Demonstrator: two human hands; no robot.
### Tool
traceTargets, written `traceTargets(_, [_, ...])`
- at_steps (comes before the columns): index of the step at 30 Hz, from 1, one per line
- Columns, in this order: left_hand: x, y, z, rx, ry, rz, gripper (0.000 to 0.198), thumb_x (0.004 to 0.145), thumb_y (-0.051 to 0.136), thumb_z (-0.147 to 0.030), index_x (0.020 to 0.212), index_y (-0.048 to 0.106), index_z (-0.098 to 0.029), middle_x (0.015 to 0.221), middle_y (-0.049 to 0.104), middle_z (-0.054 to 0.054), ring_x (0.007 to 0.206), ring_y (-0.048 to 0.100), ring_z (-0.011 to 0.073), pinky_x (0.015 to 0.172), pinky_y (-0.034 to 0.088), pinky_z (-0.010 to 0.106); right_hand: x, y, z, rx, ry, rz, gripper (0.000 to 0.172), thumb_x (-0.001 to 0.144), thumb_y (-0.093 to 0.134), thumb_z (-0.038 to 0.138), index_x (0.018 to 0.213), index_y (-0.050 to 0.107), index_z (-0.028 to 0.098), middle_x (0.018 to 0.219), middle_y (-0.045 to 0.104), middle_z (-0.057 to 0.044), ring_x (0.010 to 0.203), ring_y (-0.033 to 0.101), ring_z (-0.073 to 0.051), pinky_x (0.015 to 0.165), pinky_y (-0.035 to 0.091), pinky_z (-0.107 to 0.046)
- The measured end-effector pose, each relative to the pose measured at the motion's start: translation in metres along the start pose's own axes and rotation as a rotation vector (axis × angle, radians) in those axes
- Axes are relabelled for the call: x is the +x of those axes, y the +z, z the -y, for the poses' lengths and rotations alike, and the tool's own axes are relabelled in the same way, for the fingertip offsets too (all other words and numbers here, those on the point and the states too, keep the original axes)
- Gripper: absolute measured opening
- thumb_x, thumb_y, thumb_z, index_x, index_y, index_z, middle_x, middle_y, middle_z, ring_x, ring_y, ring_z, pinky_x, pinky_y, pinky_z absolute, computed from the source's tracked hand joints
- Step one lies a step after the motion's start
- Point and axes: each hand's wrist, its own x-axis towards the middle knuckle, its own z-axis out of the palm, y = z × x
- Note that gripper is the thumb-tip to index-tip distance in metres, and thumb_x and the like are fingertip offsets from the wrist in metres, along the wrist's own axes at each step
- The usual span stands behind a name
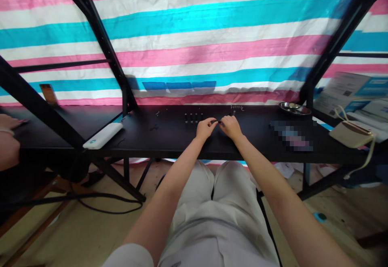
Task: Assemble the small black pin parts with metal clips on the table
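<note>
Both my hands rest on a black table (169, 137), fingertips meeting over a small dark part (218, 122). My left hand (206, 128) is pinched on one end of it. My right hand (230, 126) is pinched on the other end. Just beyond the left hand stands a row of several small black upright pieces (194, 118). A few small metal pieces (237, 107) lie farther back near the striped sheet.
A metal dish (294, 108) sits at the back right. A white power bank (103, 135) lies at the left, a cream pouch with a cord (351, 133) at the right. Another person's hand (7, 133) shows at the far left. Black frame struts (100, 36) rise behind.
</note>
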Motion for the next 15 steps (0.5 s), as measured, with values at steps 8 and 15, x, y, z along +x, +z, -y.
traceTargets(8, [0.000,0.001,0.001,0.017,0.000,0.002,0.026,0.078,0.063,-0.037,0.096,0.071,-0.020,0.054,0.056,-0.004,0.053,0.049,0.0095,0.058,0.038,0.021,0.002,-0.003,0.004,0.016,-0.001,0.034,0.018,0.088,0.044,0.022,0.082,0.059,0.014,0.081,0.059,-0.010,0.079,0.046,-0.021,0.070,0.025,-0.031])
traceTargets(15, [-0.001,-0.003,-0.004,-0.019,-0.040,-0.070,0.026,0.077,0.063,-0.041,0.090,0.069,-0.019,0.056,0.057,-0.003,0.054,0.050,0.0094,0.058,0.038,0.022,0.006,0.004,0.011,0.124,0.008,0.085,0.022,0.090,0.043,0.026,0.087,0.061,0.013,0.085,0.062,-0.011,0.081,0.051,-0.020,0.071,0.030,-0.030])
